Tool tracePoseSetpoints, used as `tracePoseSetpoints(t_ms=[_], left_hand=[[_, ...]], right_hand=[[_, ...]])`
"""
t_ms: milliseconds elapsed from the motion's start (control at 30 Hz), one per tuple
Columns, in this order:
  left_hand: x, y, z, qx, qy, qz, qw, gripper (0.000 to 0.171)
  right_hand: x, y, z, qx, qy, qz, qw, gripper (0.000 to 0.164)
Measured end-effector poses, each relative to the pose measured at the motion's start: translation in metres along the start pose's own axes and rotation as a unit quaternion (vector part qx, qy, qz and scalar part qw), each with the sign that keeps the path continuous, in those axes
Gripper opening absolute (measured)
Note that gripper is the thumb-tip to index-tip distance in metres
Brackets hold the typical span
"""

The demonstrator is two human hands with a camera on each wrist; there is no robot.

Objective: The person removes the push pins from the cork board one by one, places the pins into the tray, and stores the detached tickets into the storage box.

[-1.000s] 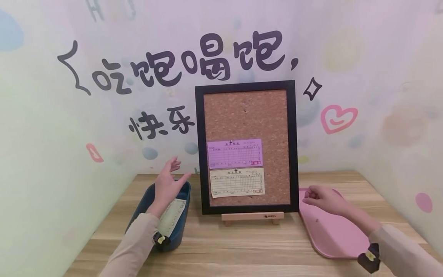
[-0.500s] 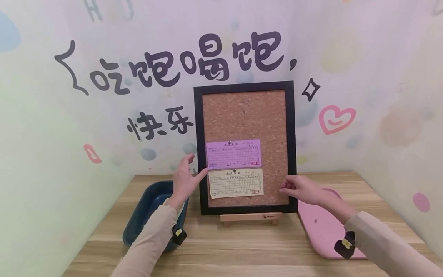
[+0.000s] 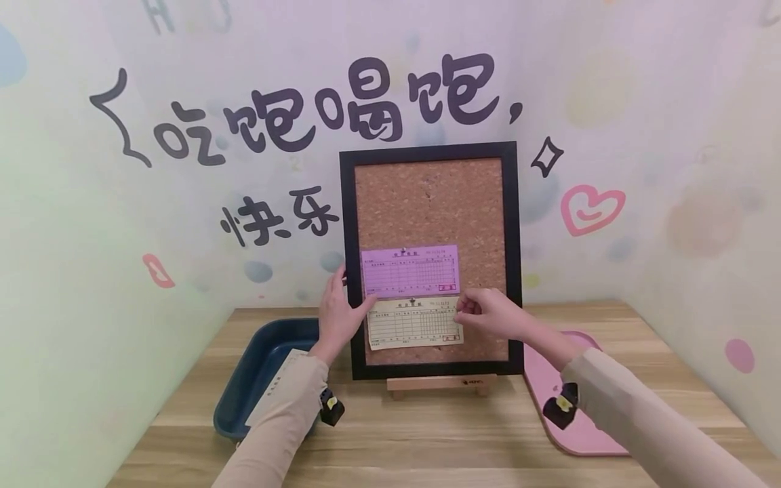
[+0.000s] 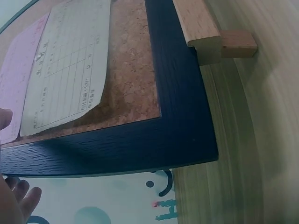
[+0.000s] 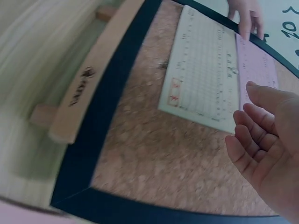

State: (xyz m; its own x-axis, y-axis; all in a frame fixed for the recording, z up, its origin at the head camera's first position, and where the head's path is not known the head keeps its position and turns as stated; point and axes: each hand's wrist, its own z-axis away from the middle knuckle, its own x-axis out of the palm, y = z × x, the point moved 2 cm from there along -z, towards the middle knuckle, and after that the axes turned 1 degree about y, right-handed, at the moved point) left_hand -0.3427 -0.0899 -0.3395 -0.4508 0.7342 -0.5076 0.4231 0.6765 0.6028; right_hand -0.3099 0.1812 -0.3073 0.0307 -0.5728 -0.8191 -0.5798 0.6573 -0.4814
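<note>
A cork board (image 3: 427,210) in a black frame stands on a small wooden easel (image 3: 442,383). A purple receipt slip (image 3: 409,271) is pinned above a cream receipt slip (image 3: 415,325), each with a pushpin near its top edge. My left hand (image 3: 342,315) holds the frame's left side, thumb in front over the purple slip's lower corner and fingers behind the edge. My right hand (image 3: 497,315) is at the cream slip's right edge. In the right wrist view, the right hand's fingers (image 5: 254,123) are loosely bent, with nothing visible between thumb and fingertips.
At the left, a dark blue basket (image 3: 228,400) contains a pale paper slip (image 3: 277,386), partly behind my left sleeve. A pink tray (image 3: 573,427) lies at the right under my right forearm. A patterned wall (image 3: 671,135) rises behind the wooden table (image 3: 427,440).
My left hand has moved right from above the basket to the frame's left edge. My right hand has travelled left from over the pink tray to the cream slip. Both slips remain pinned.
</note>
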Motion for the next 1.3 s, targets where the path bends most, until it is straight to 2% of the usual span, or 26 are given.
tracePoseSetpoints(t_ms=[600, 867, 1100, 1300], left_hand=[[0.009, 0.0, 0.002, -0.007, 0.028, 0.014, 0.9995, 0.077], [0.01, 0.0, 0.003, -0.021, 0.031, 0.023, 0.999, 0.078], [0.008, 0.0, 0.003, -0.014, 0.03, 0.02, 0.9993, 0.077], [0.007, 0.001, 0.003, -0.006, 0.027, 0.013, 0.9995, 0.076]], right_hand=[[0.003, -0.012, -0.039, 0.025, 0.015, -0.013, 1.0, 0.012], [-0.005, -0.02, -0.056, -0.001, 0.048, 0.013, 0.999, 0.013], [-0.016, -0.027, -0.073, -0.012, 0.079, 0.03, 0.996, 0.018], [-0.019, -0.032, -0.082, -0.017, 0.084, 0.038, 0.996, 0.017]])
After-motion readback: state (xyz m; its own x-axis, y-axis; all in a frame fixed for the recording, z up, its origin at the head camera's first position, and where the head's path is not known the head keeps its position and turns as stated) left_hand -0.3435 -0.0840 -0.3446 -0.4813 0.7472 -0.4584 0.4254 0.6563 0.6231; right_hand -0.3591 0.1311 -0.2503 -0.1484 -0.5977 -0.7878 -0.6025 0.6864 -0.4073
